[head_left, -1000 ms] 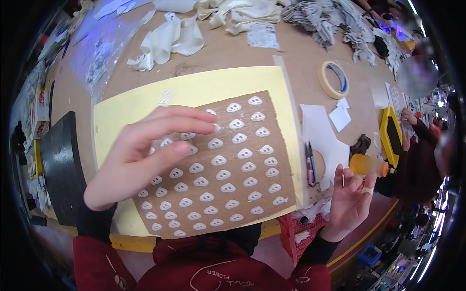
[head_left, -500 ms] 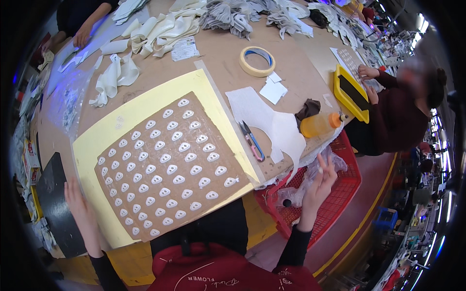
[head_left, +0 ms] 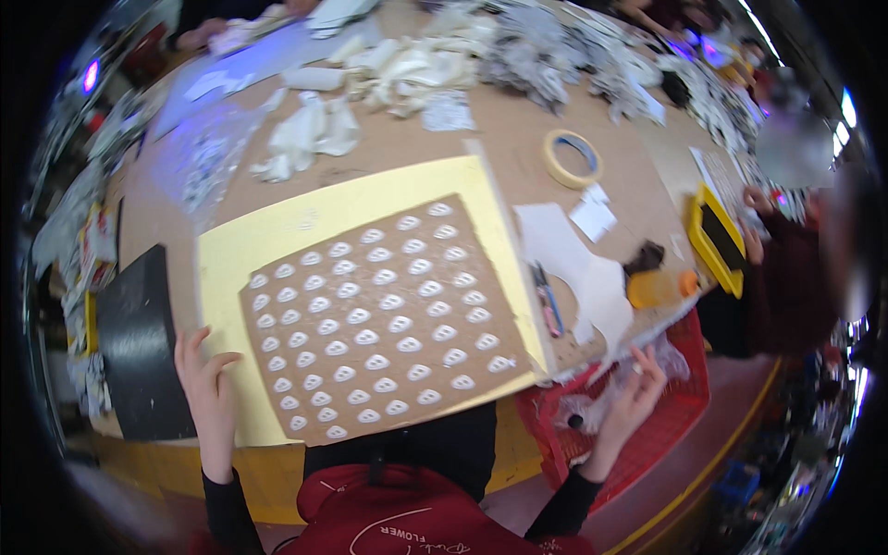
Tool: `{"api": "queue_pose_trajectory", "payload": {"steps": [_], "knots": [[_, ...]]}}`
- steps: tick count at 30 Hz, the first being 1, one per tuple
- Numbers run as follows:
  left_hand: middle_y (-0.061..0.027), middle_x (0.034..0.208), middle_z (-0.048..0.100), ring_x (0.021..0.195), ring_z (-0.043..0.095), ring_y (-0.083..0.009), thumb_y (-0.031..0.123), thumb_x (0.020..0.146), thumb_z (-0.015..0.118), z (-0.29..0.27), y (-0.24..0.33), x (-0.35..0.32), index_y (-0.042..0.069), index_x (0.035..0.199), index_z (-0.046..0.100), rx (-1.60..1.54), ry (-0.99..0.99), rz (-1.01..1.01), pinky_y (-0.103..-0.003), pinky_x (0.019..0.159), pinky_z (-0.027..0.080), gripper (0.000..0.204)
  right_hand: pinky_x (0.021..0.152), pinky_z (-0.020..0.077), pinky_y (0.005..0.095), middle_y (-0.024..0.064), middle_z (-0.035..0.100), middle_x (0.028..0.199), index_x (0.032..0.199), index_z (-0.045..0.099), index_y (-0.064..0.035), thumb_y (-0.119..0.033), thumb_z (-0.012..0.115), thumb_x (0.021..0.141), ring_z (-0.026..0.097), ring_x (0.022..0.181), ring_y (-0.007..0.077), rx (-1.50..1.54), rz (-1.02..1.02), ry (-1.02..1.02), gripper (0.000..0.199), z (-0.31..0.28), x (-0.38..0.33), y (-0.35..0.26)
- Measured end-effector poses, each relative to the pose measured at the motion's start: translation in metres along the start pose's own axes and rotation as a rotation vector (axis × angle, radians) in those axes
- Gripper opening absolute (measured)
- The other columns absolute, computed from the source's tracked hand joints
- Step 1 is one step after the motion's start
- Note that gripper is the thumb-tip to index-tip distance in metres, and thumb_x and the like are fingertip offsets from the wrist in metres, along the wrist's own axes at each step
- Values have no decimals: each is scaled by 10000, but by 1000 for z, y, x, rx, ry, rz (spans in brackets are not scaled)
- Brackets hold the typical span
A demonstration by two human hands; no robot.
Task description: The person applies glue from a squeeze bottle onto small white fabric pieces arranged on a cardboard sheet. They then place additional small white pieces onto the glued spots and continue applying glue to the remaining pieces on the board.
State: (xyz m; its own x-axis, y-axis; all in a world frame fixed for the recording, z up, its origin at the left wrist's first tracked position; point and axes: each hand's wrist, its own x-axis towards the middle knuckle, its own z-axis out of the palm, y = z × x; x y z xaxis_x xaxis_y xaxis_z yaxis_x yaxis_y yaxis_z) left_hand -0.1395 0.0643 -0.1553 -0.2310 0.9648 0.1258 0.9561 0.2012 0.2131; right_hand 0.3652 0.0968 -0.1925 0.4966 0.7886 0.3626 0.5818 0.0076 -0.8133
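Observation:
A brown board (head_left: 370,351) lies on a yellow sheet (head_left: 222,277) in front of me. Rows of small white rounded-triangle pieces (head_left: 400,324), each with dark holes, cover the board. Beside its left edge is my left hand (head_left: 205,375), empty, with the fingers apart over the yellow sheet's border. My right hand (head_left: 638,388) hovers above the red basket (head_left: 680,412), its fingers spread and loosely bent, holding nothing I can see. Nearest to that hand are a white fabric piece (head_left: 592,287) and clear plastic (head_left: 592,412) in the basket.
Thread snips (head_left: 548,301), an orange-capped bottle (head_left: 659,289) and a tape roll (head_left: 573,159) lie to the right. A black board (head_left: 143,351) is at left. Cream fabric (head_left: 416,69) and grey fabric (head_left: 532,55) are heaped behind. A co-worker (head_left: 795,277) stands right, by a yellow tray (head_left: 717,242).
The whole view has shifted, so the table appears farther right and slightly lower. My left hand has come nearer the brown board, its fingers bending more. My right hand stays open over the basket.

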Motion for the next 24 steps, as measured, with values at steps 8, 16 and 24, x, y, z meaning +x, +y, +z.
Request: {"api": "queue_pose_trajectory", "payload": {"steps": [8,16,24], "knots": [[-107,1245,545,1230,469,-287,-49,827,500,-19,-9,100,27,1023,646,-589,176,3,-367,1018,363,256,887,414,299,105,595,942,901,593,6,67,592,800,567,930,195,185,-219,-265,118,120,14,-123],[-121,1117,564,1143,468,-326,31,805,540,46,11,204,43,1076,602,-743,-71,493,-404,981,370,278,752,416,342,34,617,800,822,659,-63,-28,696,714,563,789,221,-231,-851,-592,120,296,22,-150],[-98,1073,558,1085,466,-292,124,735,695,148,59,270,107,1160,564,-664,-79,736,-407,952,374,445,770,398,342,-5,582,805,827,669,-90,-68,709,695,549,805,189,-369,-961,-592,140,342,8,-129]]}}
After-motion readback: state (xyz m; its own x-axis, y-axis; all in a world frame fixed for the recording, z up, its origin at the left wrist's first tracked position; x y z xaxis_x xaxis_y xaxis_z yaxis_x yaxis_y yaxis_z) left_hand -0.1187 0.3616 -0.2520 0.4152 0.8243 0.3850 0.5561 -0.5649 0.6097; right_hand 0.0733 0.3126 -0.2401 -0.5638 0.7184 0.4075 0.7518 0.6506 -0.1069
